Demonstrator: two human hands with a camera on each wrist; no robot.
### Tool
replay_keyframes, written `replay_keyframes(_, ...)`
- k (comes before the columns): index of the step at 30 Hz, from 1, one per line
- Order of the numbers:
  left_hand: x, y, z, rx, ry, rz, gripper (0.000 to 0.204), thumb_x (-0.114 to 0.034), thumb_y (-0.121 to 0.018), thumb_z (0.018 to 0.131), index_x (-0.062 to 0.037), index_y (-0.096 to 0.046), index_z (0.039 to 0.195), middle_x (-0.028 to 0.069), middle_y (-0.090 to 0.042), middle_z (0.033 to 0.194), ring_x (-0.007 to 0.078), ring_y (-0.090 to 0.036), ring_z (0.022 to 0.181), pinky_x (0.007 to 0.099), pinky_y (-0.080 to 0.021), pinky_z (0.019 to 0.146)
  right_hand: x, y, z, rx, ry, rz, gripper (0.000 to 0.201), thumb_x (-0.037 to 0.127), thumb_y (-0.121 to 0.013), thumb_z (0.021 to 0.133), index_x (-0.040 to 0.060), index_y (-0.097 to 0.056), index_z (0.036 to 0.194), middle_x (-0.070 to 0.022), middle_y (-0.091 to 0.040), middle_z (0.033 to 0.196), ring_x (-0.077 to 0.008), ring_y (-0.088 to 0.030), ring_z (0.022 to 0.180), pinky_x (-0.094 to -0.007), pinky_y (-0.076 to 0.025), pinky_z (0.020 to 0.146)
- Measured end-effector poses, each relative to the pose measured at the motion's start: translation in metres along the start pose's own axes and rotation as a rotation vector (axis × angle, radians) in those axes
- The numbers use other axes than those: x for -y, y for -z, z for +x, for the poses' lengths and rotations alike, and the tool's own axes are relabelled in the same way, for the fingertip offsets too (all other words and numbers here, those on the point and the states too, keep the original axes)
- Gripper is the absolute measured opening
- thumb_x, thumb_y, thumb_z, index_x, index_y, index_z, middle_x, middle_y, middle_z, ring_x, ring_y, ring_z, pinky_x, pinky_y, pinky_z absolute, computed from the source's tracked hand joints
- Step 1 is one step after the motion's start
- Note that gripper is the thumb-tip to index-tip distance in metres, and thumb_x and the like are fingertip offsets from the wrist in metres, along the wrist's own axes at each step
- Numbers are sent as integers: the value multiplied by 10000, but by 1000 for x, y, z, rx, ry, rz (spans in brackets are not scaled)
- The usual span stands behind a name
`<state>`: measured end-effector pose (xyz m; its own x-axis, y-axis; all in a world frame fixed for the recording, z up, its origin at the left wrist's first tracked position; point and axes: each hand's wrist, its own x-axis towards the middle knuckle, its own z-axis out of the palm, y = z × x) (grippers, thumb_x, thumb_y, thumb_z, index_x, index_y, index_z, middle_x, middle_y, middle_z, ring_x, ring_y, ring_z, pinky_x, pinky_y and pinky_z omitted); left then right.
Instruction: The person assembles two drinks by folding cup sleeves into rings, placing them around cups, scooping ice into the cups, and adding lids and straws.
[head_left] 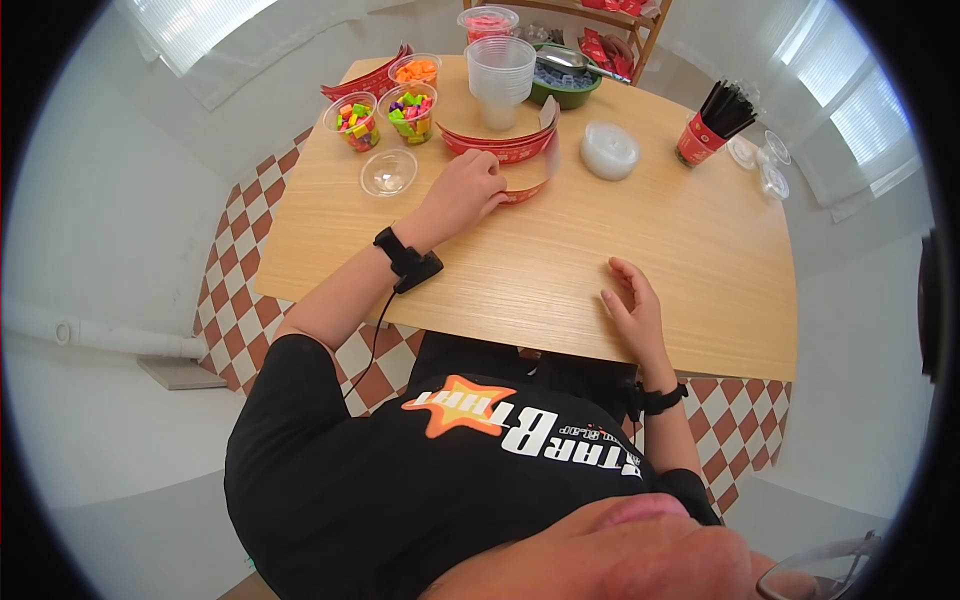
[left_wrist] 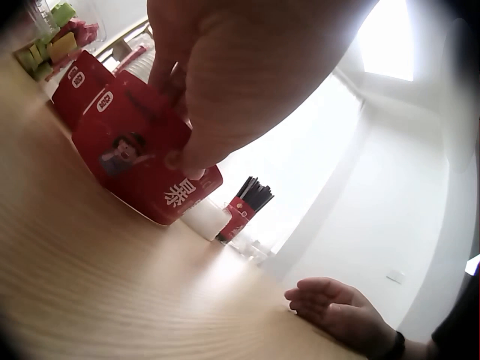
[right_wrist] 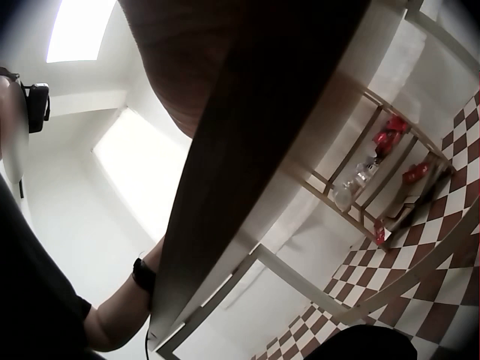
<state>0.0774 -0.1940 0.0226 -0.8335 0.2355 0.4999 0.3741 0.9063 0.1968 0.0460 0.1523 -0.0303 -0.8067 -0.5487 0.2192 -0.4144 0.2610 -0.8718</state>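
My left hand (head_left: 462, 198) pinches a red printed paper cup sleeve (head_left: 527, 193) over the middle of the table. In the left wrist view, the thumb lies against its printed face, which bears white characters and a cartoon figure. Just behind it sits a stack of similar curved red sleeves (head_left: 500, 150). A tall stack of clear plastic cups (head_left: 500, 72) stands beyond them. My right hand (head_left: 635, 308) rests at the table's near edge, fingers loosely bent and holding nothing. The right wrist view shows mostly the table's edge and underside.
Cups of colourful pieces (head_left: 408, 115) and a clear dome lid (head_left: 389, 173) sit on the left. A stack of lids (head_left: 609, 151) lies right of the sleeves. Farther right, black straws (head_left: 726, 108) stand in a red cup. At the back, a green bowl (head_left: 570, 98) holds a metal scoop.
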Motion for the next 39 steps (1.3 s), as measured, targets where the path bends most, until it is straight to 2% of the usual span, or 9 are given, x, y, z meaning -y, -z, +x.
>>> replay_keyframes(4, 8, -6, 14, 33, 19, 98, 181, -175, -745, 783, -34, -641, 832, 109, -559, 982, 298, -529, 998, 413, -452, 875, 3, -1, -4, -52, -18, 65, 404, 78, -677, 884, -8, -585, 1267, -145, -643, 1223, -238, -608, 1152, -337, -457, 1013)
replay_keyframes(12, 9, -22, 40, -78, 110, 259, 686, -341, -788, 741, 1, -518, 1271, 174, -567, 1207, 342, -502, 1171, 454, -413, 969, 1, 1, -3, -45, -35, 120, 314, 104, -668, 897, -8, -624, 1187, -132, -670, 1161, -229, -628, 1094, -331, -477, 967)
replay_keyframes(16, 22, -29, 52, 63, 174, 259, 583, -365, -766, 764, -16, -579, 1192, 177, -613, 1193, 334, -554, 1133, 467, -413, 951, 0, 1, -4, -52, -6, 108, 297, 106, -665, 899, -10, -630, 1170, -132, -671, 1140, -228, -631, 1077, -328, -480, 957)
replay_keyframes(18, 27, -31, 58, 257, 250, 308, 372, -349, -717, 821, -71, -650, 1059, 128, -670, 1014, 297, -608, 1026, 456, -400, 946, -1, 2, -4, -41, 8, 115, 289, 108, -663, 901, -10, -633, 1162, -132, -668, 1126, -227, -631, 1064, -327, -483, 947)
replay_keyframes(24, 44, -44, 63, 198, 275, 218, 131, -199, -630, 880, -91, -684, 930, 106, -694, 900, 295, -644, 920, 463, -400, 874, -1, 3, -4, -19, 7, 107, 258, 48, -650, 917, -10, -627, 1167, -92, -660, 1144, -170, -620, 1068, -292, -485, 944)
replay_keyframes(31, 38, -42, 62, 215, 286, 209, 248, -263, -680, 846, -94, -679, 1027, 120, -683, 992, 300, -621, 975, 461, -397, 895, -2, 3, -4, -13, 10, 111, 257, 53, -652, 917, -8, -631, 1166, -90, -658, 1141, -170, -619, 1064, -293, -486, 942)
replay_keyframes(33, 31, -43, 60, -15, 181, 181, 338, -271, -702, 823, -67, -660, 1088, 141, -658, 1042, 329, -611, 994, 463, -442, 881, -1, 3, -4, -19, 12, 124, 255, 53, -652, 917, -7, -631, 1164, -88, -658, 1138, -169, -619, 1065, -293, -485, 943)
replay_keyframes(34, 19, -37, 61, -14, 181, 180, 338, -271, -702, 823, -67, -660, 1088, 141, -658, 1042, 329, -611, 994, 463, -442, 881, -2, 2, -4, -19, 11, 125, 255, 53, -652, 917, -7, -631, 1164, -88, -658, 1138, -169, -619, 1065, -293, -485, 943)
replay_keyframes(39, -38, -33, 63, -72, -2, -262, 400, -245, -699, 859, -25, -617, 1183, 153, -642, 1093, 329, -602, 1051, 413, -475, 934, -3, 0, -3, -39, 5, 150, 258, 95, -661, 903, -5, -638, 1141, -126, -659, 1121, -219, -631, 1039, -324, -493, 929)
